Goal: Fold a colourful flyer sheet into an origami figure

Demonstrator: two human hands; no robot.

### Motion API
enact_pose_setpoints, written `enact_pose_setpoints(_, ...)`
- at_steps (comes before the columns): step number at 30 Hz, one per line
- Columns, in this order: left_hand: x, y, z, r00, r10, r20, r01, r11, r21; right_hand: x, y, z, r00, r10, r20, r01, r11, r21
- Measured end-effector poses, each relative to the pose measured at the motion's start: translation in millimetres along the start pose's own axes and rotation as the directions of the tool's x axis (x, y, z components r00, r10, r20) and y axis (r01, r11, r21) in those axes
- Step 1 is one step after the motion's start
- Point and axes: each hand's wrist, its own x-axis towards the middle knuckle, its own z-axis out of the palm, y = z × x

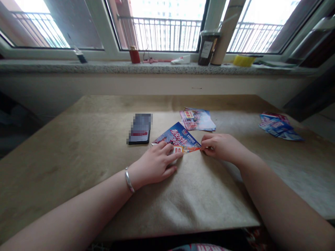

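Observation:
A blue printed flyer (180, 137) with white Chinese lettering lies on the table in front of me, folded into a roughly triangular shape. My left hand (158, 160), with a silver bangle at its wrist, rests palm down, fingers stretched over the flyer's near left part. At the flyer's right corner, my right hand (218, 148) has thumb and fingers pinched together on the paper. Just behind the flyer is a small stack of printed flyers (201, 120). A phone (140, 129), its screen blurred out, lies to the left.
More blue and red paper pieces (280, 126) lie in a pile at the table's right. Behind the table (86, 139), a stone windowsill (104, 68) carries a red container (134, 55), a dark lidded jar (206, 48), a cardboard tube (223, 38) and a yellow tape roll (243, 60).

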Motion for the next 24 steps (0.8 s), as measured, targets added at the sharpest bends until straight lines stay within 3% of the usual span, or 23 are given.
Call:
enact_pose_setpoints(20,-0.7,0.4,-0.1,1.0,-0.015,0.013,0.015,1.0,0.004,-5.5,8.5,-3.4,0.999,0.04,0.004,-0.04,0.999,0.03)
enact_pose_setpoints(24,-0.4,1.0,-1.8,1.0,-0.013,0.014,0.013,1.0,-0.002,-3.8,4.5,-2.6,0.991,0.13,0.035,-0.133,0.983,0.125)
